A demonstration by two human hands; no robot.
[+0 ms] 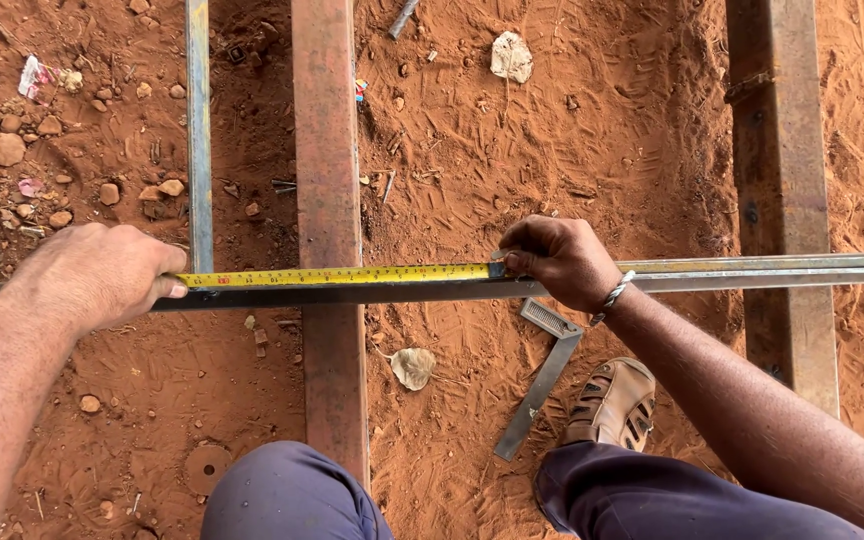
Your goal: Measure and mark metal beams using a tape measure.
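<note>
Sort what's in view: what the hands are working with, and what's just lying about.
In use: yellow tape measure, stretched between left hand and right hand along the long steel bar.

Lying about: metal square, dry leaf, stones, paper scrap.

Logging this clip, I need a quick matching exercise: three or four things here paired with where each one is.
Things:
1. Tape measure
2. Metal square
3. Left hand
4. Dry leaf

Places:
A. On the soil just right of the rusty beam, below the bar
B. Stretched along the long bar between both hands
C. On the soil beside the sandal
D. Pressing down the tape's left end

Pairs: 1-B, 2-C, 3-D, 4-A
</note>
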